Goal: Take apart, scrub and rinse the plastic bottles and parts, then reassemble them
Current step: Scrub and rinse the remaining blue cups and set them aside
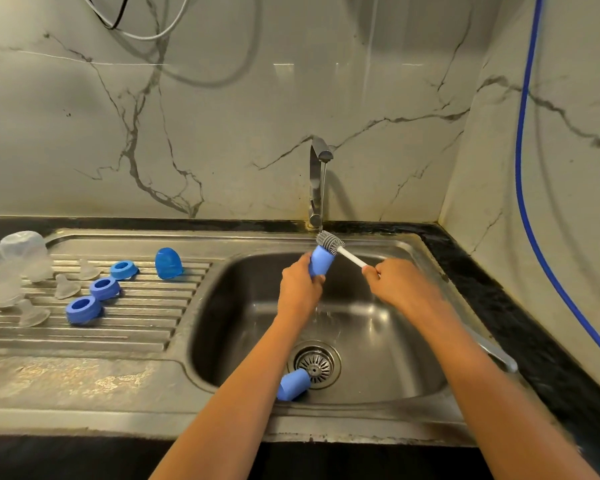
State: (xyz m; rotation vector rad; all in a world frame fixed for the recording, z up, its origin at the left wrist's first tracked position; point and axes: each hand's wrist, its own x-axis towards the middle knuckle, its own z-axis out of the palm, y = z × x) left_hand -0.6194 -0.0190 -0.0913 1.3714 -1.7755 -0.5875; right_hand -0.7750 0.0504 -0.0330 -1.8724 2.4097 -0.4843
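left hand wraps blue cap under tap; right hand pinches brush handle; cap light, stiff, likely wet-slippery, grip sidewall.

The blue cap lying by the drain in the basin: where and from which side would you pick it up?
Grip the blue cap across its round side walls, coming from above. It lies on its side against the drain, so the curved walls face up, and the basin's near wall crowds a low approach.

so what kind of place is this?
Most likely a home kitchen sink: a steel basin with a ribbed draining board, a tap running, marble-look wall behind.
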